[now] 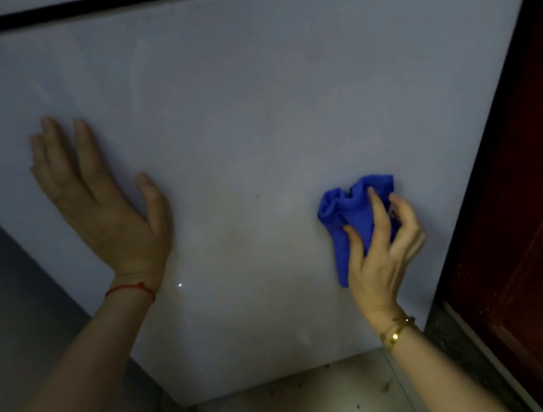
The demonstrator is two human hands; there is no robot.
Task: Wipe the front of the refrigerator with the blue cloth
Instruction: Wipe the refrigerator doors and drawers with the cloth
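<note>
Bunched blue cloth (347,216) in right hand (378,254) grip on smooth refrigerator door (250,105); left hand (104,207) flat, fingers spread.

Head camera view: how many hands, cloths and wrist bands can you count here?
Hands: 2, left hand and right hand
Cloths: 1, blue cloth
Wrist bands: 2, red string and gold bracelet
Total: 5

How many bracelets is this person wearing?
2. A thin red string bracelet circles the left wrist, below the left hand pressed flat on the refrigerator door. A gold bracelet sits on the right wrist. Both forearms otherwise look bare.
</note>
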